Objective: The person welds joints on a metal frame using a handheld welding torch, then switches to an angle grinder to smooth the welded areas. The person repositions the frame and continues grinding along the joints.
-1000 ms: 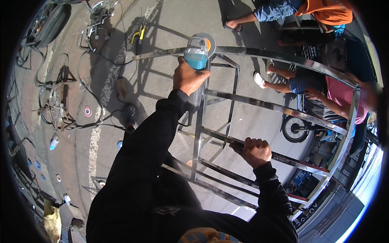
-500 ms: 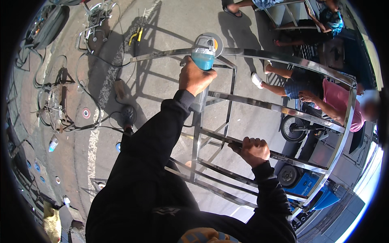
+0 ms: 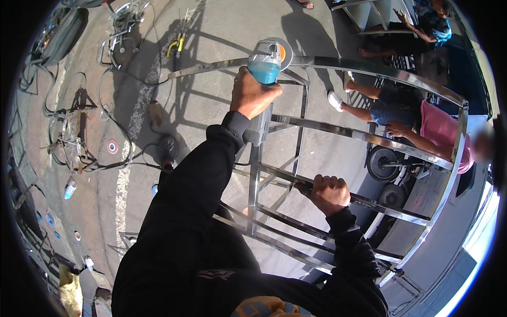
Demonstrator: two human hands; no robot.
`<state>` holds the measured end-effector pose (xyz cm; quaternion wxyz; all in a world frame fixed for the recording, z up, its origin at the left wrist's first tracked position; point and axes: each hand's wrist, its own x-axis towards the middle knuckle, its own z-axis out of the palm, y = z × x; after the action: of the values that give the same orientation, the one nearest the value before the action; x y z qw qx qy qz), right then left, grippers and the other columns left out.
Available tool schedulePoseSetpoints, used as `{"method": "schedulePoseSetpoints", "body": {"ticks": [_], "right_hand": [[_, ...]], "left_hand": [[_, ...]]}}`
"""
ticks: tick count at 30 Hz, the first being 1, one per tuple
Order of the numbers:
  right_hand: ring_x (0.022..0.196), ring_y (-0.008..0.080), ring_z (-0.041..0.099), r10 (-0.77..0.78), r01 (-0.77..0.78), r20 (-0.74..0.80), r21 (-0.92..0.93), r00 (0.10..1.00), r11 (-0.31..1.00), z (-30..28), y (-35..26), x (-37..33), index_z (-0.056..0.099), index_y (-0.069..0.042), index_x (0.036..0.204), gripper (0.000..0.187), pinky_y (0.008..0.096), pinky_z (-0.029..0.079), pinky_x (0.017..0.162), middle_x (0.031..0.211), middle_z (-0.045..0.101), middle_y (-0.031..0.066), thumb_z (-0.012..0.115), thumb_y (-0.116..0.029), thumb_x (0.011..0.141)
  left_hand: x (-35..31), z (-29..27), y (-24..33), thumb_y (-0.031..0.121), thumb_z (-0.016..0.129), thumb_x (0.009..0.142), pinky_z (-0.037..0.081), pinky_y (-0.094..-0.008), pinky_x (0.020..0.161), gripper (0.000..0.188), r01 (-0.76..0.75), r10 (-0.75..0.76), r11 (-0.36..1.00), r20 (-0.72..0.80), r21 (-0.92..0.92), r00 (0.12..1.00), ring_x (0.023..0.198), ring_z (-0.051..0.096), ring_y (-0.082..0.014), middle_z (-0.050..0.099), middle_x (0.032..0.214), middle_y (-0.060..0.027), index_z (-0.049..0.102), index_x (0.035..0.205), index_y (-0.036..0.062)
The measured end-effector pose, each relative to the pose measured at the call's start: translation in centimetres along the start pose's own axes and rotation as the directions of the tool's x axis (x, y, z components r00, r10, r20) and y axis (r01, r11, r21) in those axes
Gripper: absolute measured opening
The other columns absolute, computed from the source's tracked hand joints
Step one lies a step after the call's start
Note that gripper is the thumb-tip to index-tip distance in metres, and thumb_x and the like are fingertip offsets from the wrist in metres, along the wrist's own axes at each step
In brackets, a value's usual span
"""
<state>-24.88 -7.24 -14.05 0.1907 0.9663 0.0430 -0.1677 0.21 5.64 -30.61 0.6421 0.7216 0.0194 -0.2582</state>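
left hand (image 3: 255, 95) is clasping a grinder (image 3: 265, 67), right hand (image 3: 330, 195) a bar (image 3: 391, 210) of the joined metal frame (image 3: 364, 139) (remaining work unclear).

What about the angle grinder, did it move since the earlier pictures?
Yes, the angle grinder has moved slightly right: it is now farther from the left end of the curved metal bar.

The frame (image 3: 364, 137) is of smooth, glossy metal. The grinder (image 3: 260, 79) has a plastic-looking casing (image 3: 264, 68) and a metallic head (image 3: 267, 49). The 2 sleeves (image 3: 185, 179) are matt cloth; the pavement (image 3: 243, 26) looks rough.
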Motion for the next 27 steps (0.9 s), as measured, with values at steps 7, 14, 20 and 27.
{"method": "schedulePoseSetpoints", "body": {"ticks": [7,14,20,27], "right_hand": [[0.047,0.0203,0.057,-0.013,0.013,-0.037,-0.016,0.999,1.0,0.4,0.1,-0.1,0.053,-0.014,0.06,0.06,0.0324,0.047,0.048,0.052,0.054,0.0018,0.075,-0.066,0.078],[0.047,0.0203,0.057,0.009,-0.01,-0.019,-0.045,1.0,0.999,0.3,-0.1,-0.3,0.054,-0.013,0.06,0.06,0.0329,0.048,0.05,0.053,0.055,0.002,0.075,-0.067,0.078],[0.048,0.0197,0.058,0.017,-0.017,-0.018,-0.017,1.0,1.0,0.3,-0.5,-0.2,0.055,-0.013,0.061,0.06,0.0313,0.047,0.05,0.053,0.055,0.002,0.074,-0.067,0.079],[0.05,0.0218,0.061,0.045,-0.044,0.025,-0.012,0.999,0.999,0.4,-0.8,-0.1,0.058,-0.012,0.061,0.062,0.0335,0.047,0.048,0.055,0.06,0.0038,0.069,-0.07,0.082]], "left_hand": [[-1.6,1.5,4.0,0.028,0.079,0.069,0.057,-0.0392,0.085,0.066,-0.03,0.029,0.999,0.076,0.014,0.997,0.093,0.07,-0.0296,0.069,0.103,-0.0208,0.048,0.116,-0.0068],[1.6,-1.8,-4.4,0.019,0.084,0.071,0.056,-0.0334,0.084,0.063,0.143,-0.143,0.99,-0.147,-0.012,0.979,0.09,0.069,-0.0207,0.069,0.102,-0.0116,0.051,0.12,-0.0019],[3.3,-3.7,-7.4,0.032,0.083,0.068,0.057,-0.0395,0.089,0.075,0.062,-0.066,0.997,-0.095,-0.047,0.993,0.098,0.071,-0.034,0.07,0.107,-0.0234,0.048,0.12,-0.0088],[-1.3,0.3,3.4,0.031,0.077,0.068,0.058,-0.0435,0.084,0.069,-0.045,0.042,0.998,0.094,0.036,0.995,0.094,0.071,-0.0413,0.069,0.1,-0.0296,0.046,0.115,-0.0099]]}}
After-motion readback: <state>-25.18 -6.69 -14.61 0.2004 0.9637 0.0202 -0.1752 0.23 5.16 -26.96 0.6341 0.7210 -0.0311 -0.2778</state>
